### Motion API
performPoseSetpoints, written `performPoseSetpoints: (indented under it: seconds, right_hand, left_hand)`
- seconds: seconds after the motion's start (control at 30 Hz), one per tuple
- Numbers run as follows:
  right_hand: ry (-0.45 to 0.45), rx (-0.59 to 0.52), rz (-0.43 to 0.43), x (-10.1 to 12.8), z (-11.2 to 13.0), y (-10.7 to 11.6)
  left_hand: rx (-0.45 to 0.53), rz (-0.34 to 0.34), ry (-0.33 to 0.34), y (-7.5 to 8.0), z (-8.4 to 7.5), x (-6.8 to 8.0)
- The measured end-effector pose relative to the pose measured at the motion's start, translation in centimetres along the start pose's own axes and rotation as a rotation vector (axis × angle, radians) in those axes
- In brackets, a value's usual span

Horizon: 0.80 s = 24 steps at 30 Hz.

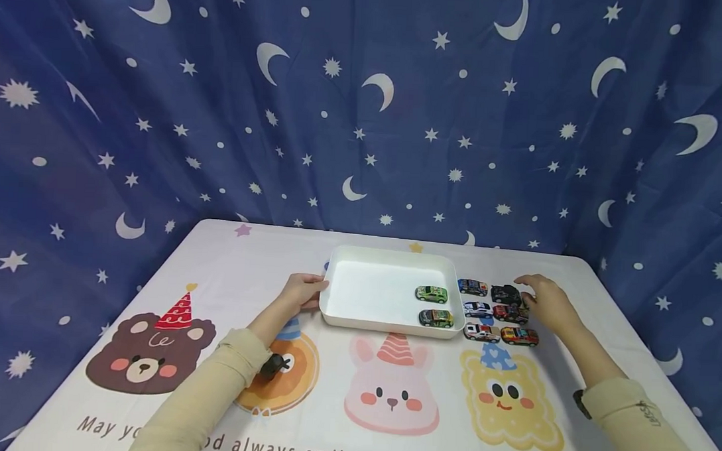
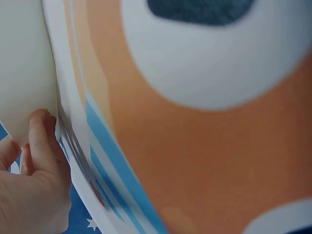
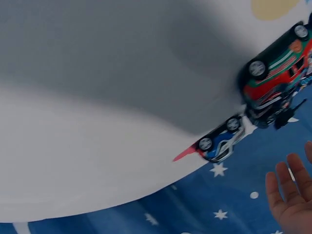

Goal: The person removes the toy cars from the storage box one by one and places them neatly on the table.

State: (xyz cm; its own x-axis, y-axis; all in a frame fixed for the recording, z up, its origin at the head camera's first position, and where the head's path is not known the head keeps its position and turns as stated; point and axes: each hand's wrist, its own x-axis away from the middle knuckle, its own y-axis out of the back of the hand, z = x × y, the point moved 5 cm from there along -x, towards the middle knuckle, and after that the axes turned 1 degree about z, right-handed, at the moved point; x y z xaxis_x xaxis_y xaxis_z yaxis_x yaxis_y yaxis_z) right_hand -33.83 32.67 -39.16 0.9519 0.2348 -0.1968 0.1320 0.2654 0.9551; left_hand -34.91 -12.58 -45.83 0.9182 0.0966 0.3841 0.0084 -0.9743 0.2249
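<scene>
My left hand [image 1: 302, 292] grips the left wall of a white tray [image 1: 363, 322]; the left wrist view shows fingers [image 2: 43, 141] and thumb on either side of that wall. Inside the tray, at its right end, sit a green toy car [image 1: 431, 294] and a dark multicoloured toy car [image 1: 436, 318]. My right hand [image 1: 550, 304] hovers at the right side of several toy cars, nearest the black one [image 1: 505, 294], its fingers loosely extended. In the right wrist view those fingers appear apart from the red-and-green car [image 3: 280, 73] and hold nothing.
Just right of the tray stand a blue car [image 1: 473, 287], a white-and-blue car [image 1: 477, 310], a white-and-red car [image 1: 482, 332], a dark red car [image 1: 510, 314] and an orange-red car [image 1: 519, 336]. A printed cloth [image 1: 325, 397] covers the table; a starry blue curtain [image 1: 316, 151] hangs behind.
</scene>
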Motion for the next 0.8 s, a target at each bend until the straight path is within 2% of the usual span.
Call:
performPoseSetpoints:
  seconds: [0.2,0.57,0.8]
  right_hand:
    - [0.037,-0.049,-0.033,-0.3,1.9,0.1]
    - [0.128,-0.124,-0.005,-1.7,7.0,-1.4]
    - [0.190,-0.178,0.021,-2.2,8.7,-2.3]
  left_hand:
    - [-0.008,0.009,0.000,0.1,-0.2,0.0]
    - [-0.005,0.001,0.000,0.4,-0.1,0.3]
    - [-0.011,0.004,0.009,0.2,-0.1,0.2]
